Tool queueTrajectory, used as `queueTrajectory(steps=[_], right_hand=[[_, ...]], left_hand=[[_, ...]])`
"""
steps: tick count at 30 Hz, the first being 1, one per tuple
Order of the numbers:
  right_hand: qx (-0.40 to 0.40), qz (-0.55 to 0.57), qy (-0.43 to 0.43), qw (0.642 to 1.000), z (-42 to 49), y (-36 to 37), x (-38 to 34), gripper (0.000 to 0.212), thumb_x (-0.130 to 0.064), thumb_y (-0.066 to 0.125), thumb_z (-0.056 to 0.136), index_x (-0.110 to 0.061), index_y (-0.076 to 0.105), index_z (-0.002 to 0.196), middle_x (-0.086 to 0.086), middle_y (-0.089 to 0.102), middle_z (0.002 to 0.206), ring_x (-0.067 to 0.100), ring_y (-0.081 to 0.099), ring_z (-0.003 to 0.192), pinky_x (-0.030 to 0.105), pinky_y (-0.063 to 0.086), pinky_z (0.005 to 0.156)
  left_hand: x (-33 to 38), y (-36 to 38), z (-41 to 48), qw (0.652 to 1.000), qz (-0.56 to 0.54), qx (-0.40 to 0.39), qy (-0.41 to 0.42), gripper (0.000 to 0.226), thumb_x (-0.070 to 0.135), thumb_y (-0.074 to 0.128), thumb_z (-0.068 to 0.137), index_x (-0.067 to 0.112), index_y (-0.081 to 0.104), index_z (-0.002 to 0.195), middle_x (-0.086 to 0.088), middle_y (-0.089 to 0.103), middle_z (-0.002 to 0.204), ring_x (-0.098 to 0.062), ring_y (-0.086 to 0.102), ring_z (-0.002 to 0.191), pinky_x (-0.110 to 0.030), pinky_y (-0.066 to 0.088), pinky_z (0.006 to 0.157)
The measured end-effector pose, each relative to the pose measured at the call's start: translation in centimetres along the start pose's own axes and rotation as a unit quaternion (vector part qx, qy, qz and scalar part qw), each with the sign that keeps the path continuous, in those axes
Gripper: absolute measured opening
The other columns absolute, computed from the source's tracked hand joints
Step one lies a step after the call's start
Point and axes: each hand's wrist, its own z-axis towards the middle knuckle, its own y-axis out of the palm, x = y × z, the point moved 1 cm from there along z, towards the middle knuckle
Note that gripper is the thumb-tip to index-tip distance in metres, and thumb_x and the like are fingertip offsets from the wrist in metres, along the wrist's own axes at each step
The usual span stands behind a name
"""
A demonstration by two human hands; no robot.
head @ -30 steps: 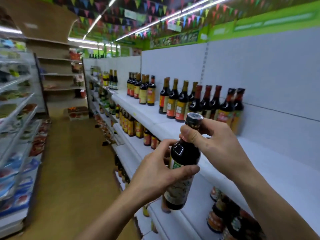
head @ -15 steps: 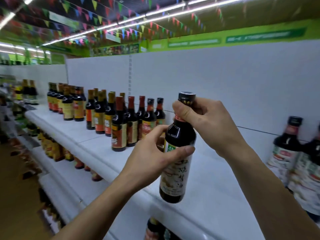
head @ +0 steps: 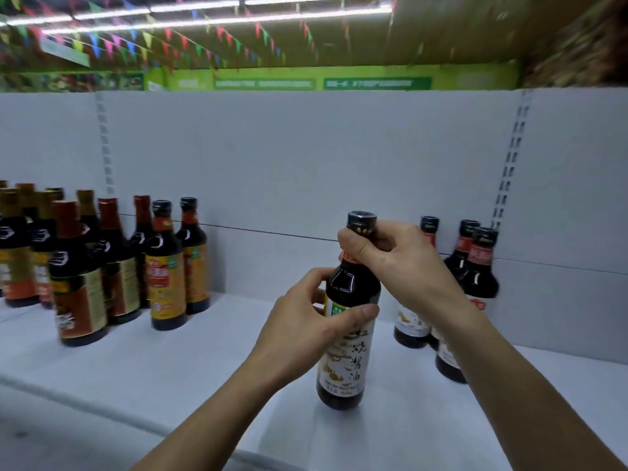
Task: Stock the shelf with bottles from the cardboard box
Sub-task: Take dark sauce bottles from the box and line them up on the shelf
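The bottle [head: 346,334] stands upright between both hands: left hand [head: 306,329] wraps its body, right hand [head: 394,263] pinches its neck.

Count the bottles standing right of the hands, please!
3: leftmost bottle beside the right hand, middle bottle behind, front bottle rightmost. The right arm may hide more.
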Motion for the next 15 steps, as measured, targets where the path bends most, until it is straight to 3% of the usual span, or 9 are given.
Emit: queueTrajectory(steps=[8,15], right_hand=[[0.042,-0.058,0.056,0.996,-0.4,-2.2,2.6,0.034,-0.054,0.066,0.092,-0.022,0.073,0.088,-0.006,0.079,0.089,0.009,0.076,0.088,0.048,0.06,0.09],[0.072,-0.079,0.084,0.991,-0.5,-2.8,4.4,0.029,-0.053,0.064,0.094,-0.025,0.071,0.093,-0.009,0.079,0.091,0.007,0.076,0.088,0.046,0.06,0.089]], left_hand=[[-1.1,3.6,2.9,0.998,-0.002,-0.059,-0.002,0.067,0.074,0.075,0.058,0.053,0.058,0.119,0.018,0.073,0.11,0.002,0.072,0.093,-0.038,0.063,0.088],[-2.2,5.5,4.5,0.995,-0.016,-0.099,-0.001,0.069,0.072,0.078,0.064,0.051,0.055,0.126,0.016,0.071,0.117,-0.005,0.071,0.102,-0.043,0.062,0.092]])
